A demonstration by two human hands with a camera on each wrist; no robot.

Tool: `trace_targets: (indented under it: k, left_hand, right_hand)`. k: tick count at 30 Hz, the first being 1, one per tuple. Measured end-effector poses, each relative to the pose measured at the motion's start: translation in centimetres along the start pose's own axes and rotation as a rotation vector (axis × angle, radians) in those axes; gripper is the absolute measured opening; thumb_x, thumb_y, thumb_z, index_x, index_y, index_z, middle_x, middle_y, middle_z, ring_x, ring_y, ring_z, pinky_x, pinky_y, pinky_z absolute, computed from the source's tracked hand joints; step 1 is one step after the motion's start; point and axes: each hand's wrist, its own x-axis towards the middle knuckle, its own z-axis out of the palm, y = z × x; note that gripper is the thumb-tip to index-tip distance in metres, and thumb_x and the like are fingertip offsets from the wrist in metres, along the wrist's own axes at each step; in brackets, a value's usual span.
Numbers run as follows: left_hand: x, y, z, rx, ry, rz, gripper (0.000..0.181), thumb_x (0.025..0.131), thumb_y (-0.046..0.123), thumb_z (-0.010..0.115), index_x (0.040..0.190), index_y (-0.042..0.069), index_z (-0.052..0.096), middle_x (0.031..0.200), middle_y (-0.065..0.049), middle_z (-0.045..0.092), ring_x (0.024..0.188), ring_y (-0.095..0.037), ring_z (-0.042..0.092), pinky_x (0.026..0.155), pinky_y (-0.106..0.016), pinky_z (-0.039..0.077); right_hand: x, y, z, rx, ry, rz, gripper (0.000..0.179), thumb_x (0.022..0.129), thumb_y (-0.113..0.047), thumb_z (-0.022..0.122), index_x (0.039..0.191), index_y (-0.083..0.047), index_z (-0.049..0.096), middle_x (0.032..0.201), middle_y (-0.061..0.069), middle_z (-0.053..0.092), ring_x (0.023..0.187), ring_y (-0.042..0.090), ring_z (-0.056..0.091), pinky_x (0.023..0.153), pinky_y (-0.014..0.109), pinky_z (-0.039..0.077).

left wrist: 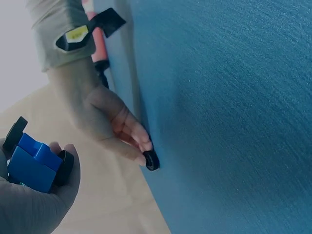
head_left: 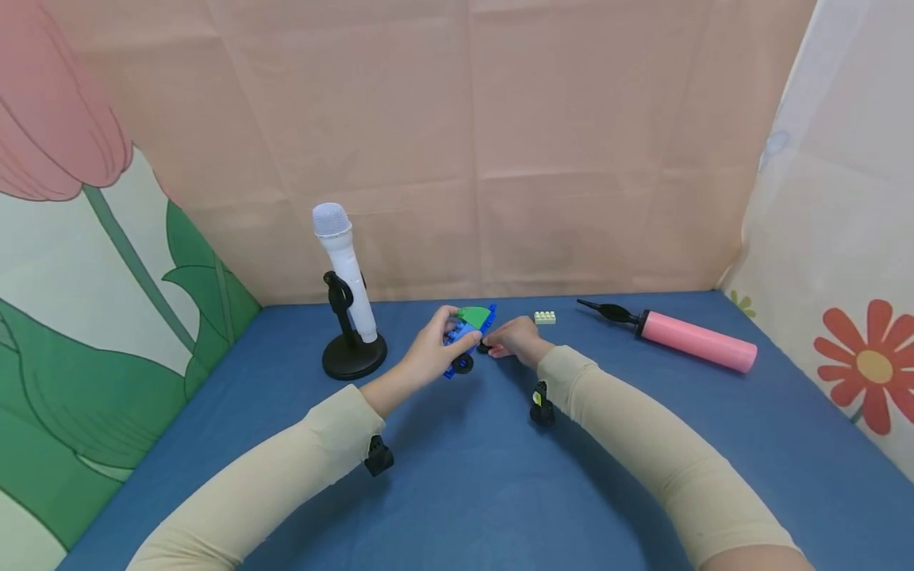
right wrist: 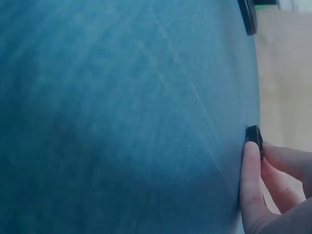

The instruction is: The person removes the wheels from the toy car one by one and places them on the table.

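Observation:
A blue toy car (head_left: 467, 333) with a green piece on top and black wheels is gripped in my left hand (head_left: 431, 346), held above the table. In the left wrist view the car's blue body (left wrist: 34, 163) sits between thumb and fingers, with two black wheels showing. My right hand (head_left: 517, 341) pinches a small black wheel (left wrist: 151, 160) down at the table surface, just right of the car. In the right wrist view the fingertips hold that black wheel (right wrist: 254, 139) from both sides.
A pale yellow toy brick (head_left: 545, 317) lies behind my right hand. Further right is a pink hand pump (head_left: 696, 341) with a black nozzle. On the left, a white microphone (head_left: 350, 274) leans in a black stand (head_left: 355, 357). A blue cloth (head_left: 457, 492) covers the table.

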Motion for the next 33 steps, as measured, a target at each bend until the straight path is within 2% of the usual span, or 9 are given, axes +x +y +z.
trace_targets:
  k: [5, 11, 16, 20, 24, 28, 31, 33]
  left_hand:
    - [-0.1, -0.2, 0.2, 0.001, -0.007, 0.010, 0.057, 0.096, 0.038, 0.059, 0.141, 0.011, 0.036, 0.130, -0.012, 0.061, 0.105, -0.024, 0.062, 0.085, -0.038, 0.053]
    - [0.1, -0.4, 0.4, 0.004, 0.029, 0.014, 0.056, 0.095, 0.040, 0.060, 0.139, 0.014, 0.038, 0.128, -0.011, 0.062, 0.107, -0.024, 0.061, 0.086, -0.041, 0.053]
    - [0.2, -0.5, 0.6, 0.003, 0.028, 0.008, 0.058, 0.095, 0.041, 0.061, 0.140, 0.015, 0.037, 0.131, -0.012, 0.060, 0.110, -0.025, 0.060, 0.088, -0.043, 0.053]
    - [0.1, -0.6, 0.7, -0.011, 0.027, -0.006, 0.060, 0.094, 0.040, 0.061, 0.141, 0.013, 0.036, 0.133, -0.013, 0.058, 0.112, -0.026, 0.059, 0.089, -0.043, 0.052]
    - [0.1, -0.9, 0.7, -0.037, 0.034, -0.015, 0.061, 0.095, 0.040, 0.061, 0.142, 0.011, 0.035, 0.135, -0.014, 0.057, 0.116, -0.026, 0.057, 0.094, -0.045, 0.050]
    - [0.2, -0.9, 0.5, -0.045, 0.047, -0.022, 0.062, 0.095, 0.039, 0.061, 0.142, 0.009, 0.034, 0.136, -0.016, 0.055, 0.117, -0.027, 0.056, 0.096, -0.046, 0.049]
    - [0.3, -0.9, 0.2, -0.058, 0.062, -0.029, 0.063, 0.095, 0.039, 0.061, 0.142, 0.009, 0.034, 0.137, -0.017, 0.054, 0.116, -0.028, 0.057, 0.096, -0.046, 0.049]
    - [0.4, -1.0, 0.0, -0.072, 0.070, -0.037, 0.063, 0.094, 0.040, 0.062, 0.142, 0.009, 0.034, 0.138, -0.017, 0.053, 0.117, -0.029, 0.057, 0.096, -0.047, 0.049]
  right_hand:
    - [0.1, 0.2, 0.0, -0.028, 0.031, -0.009, 0.023, 0.081, 0.000, 0.075, 0.100, 0.009, 0.068, 0.085, 0.015, 0.071, 0.057, 0.013, 0.067, 0.063, 0.030, 0.059]
    - [0.0, 0.2, -0.1, -0.053, 0.019, -0.013, 0.026, 0.082, -0.004, 0.076, 0.103, 0.009, 0.068, 0.091, 0.018, 0.072, 0.060, 0.014, 0.069, 0.065, 0.030, 0.059]
    - [-0.4, 0.2, -0.9, 0.032, -0.053, 0.026, 0.036, 0.086, -0.007, 0.072, 0.116, 0.010, 0.062, 0.108, 0.020, 0.070, 0.072, 0.016, 0.071, 0.074, 0.030, 0.058]
    - [-0.6, 0.5, -2.0, 0.087, -0.126, 0.042, 0.043, 0.088, -0.009, 0.071, 0.124, 0.011, 0.058, 0.114, 0.021, 0.067, 0.082, 0.018, 0.072, 0.083, 0.033, 0.057]
    - [-1.1, 0.6, -3.0, 0.084, -0.189, -0.001, 0.042, 0.092, -0.009, 0.066, 0.126, 0.011, 0.055, 0.118, 0.026, 0.065, 0.088, 0.020, 0.072, 0.091, 0.038, 0.053]
    - [-2.1, -0.3, -3.5, 0.080, -0.241, -0.050, 0.039, 0.096, -0.010, 0.060, 0.128, 0.011, 0.053, 0.127, 0.031, 0.058, 0.104, 0.032, 0.068, 0.099, 0.044, 0.048]
    - [-2.9, -1.1, -3.6, 0.055, -0.267, -0.067, 0.038, 0.096, -0.011, 0.060, 0.128, 0.009, 0.053, 0.129, 0.032, 0.056, 0.114, 0.038, 0.062, 0.102, 0.047, 0.045]
    - [-3.3, -1.5, -3.6, 0.029, -0.283, -0.074, 0.037, 0.096, -0.012, 0.060, 0.127, 0.008, 0.054, 0.129, 0.032, 0.056, 0.115, 0.038, 0.061, 0.103, 0.048, 0.045]
